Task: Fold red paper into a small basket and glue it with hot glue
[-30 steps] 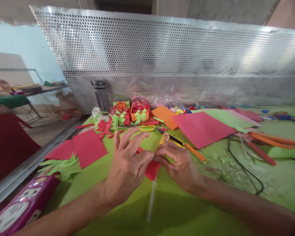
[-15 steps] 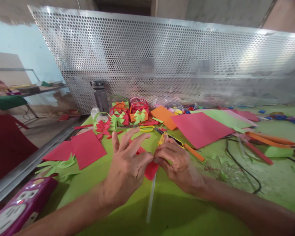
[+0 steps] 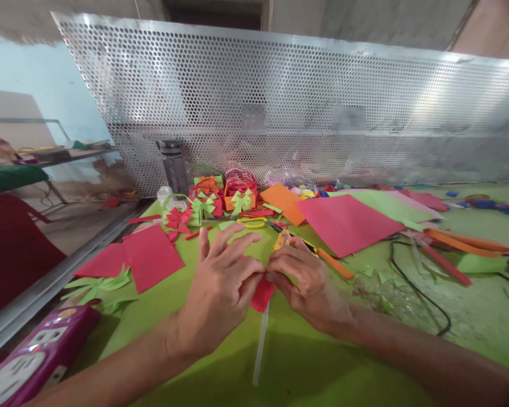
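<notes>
Both hands meet over the green table, pinching a small red sheet piece (image 3: pixel 262 295) between their fingertips. My left hand (image 3: pixel 223 282) has thumb and index finger closed on it, with the other fingers raised and spread. My right hand (image 3: pixel 301 277) grips it from the right, fingers curled and thumb tip close to the left thumb. The hands cover much of the piece. A worn yellow tool end (image 3: pixel 281 239) shows just behind my right hand, the rest hidden. Below the red piece, a translucent glue stick (image 3: pixel 261 347) points toward me.
Yellow-handled scissors (image 3: pixel 254 223) lie beyond the hands. Red sheets (image 3: pixel 152 257) are left, and a larger red sheet (image 3: pixel 348 223) right. Small bow-trimmed bags (image 3: pixel 240 198) and a bottle (image 3: pixel 173 167) stand before a perforated metal panel (image 3: pixel 280 85). A purple power strip (image 3: pixel 38 350) sits near left.
My left fingers have shifted slightly, and less of the red piece shows behind them. Both hands keep their pinch in nearly the same place.
</notes>
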A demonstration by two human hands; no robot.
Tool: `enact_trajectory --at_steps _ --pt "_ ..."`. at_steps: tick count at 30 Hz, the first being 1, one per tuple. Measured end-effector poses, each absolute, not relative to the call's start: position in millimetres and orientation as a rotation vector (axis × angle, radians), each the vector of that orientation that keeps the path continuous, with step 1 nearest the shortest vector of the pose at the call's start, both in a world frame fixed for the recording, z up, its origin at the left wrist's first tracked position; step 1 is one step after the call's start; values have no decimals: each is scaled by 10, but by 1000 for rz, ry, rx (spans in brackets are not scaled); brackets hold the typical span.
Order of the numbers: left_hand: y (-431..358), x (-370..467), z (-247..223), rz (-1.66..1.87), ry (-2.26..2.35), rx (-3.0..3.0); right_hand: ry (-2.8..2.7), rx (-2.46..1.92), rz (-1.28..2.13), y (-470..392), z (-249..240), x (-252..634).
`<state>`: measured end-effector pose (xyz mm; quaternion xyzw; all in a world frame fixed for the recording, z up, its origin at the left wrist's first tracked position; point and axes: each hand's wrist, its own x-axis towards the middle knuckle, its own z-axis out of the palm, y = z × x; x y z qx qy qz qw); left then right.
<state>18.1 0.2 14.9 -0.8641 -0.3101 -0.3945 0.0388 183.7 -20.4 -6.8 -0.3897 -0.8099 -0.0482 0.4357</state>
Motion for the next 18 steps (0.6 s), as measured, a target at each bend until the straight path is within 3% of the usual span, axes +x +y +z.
enact_trajectory --at_steps 13,18 --pt "-39 185 170 -1144 -835 -2661 -2062 -987 -129 -247 -36 1826" --pt "16 99 321 -1381 -965 -2757 -1829 -1033 258 -169 -36 1902"
